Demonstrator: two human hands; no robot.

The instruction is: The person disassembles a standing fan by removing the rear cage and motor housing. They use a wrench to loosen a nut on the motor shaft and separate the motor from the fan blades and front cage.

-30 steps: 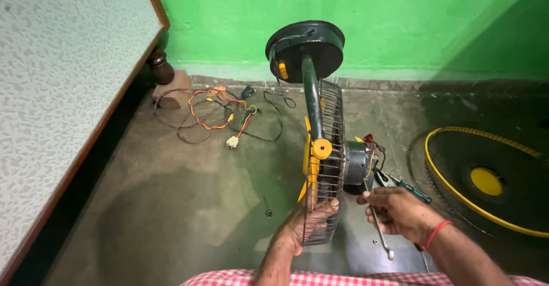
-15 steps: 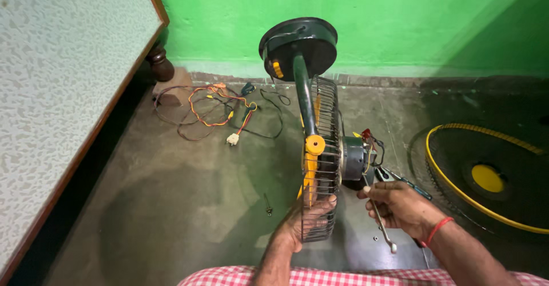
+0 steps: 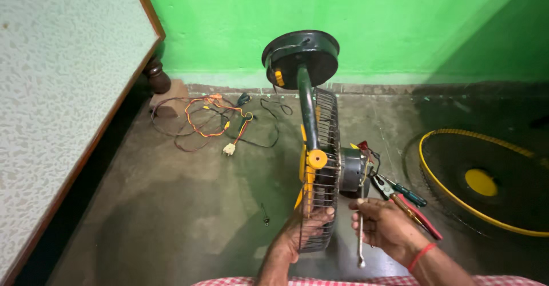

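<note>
A table fan lies tipped on the concrete floor, its round dark base (image 3: 301, 57) pointing at the green wall. Its wire rear grille (image 3: 321, 172) stands on edge, with the bare motor (image 3: 353, 174) and loose wires behind it. My left hand (image 3: 300, 234) grips the lower rim of the grille. My right hand (image 3: 386, 224) is closed on a thin metal spanner (image 3: 360, 243) that hangs down from the fingers, just below the motor.
A front fan guard with a yellow rim (image 3: 486, 183) lies on the floor at right. Pliers and a red-handled screwdriver (image 3: 409, 200) lie beside the motor. A tangle of coloured wires (image 3: 211, 120) sits near the wall. A bed edge (image 3: 68, 92) fills the left side. A small dark screwdriver (image 3: 265, 213) lies on the floor.
The fan has shifted slightly left and upright in view. Both hands keep their holds; my right hand has moved a little closer to the motor.
</note>
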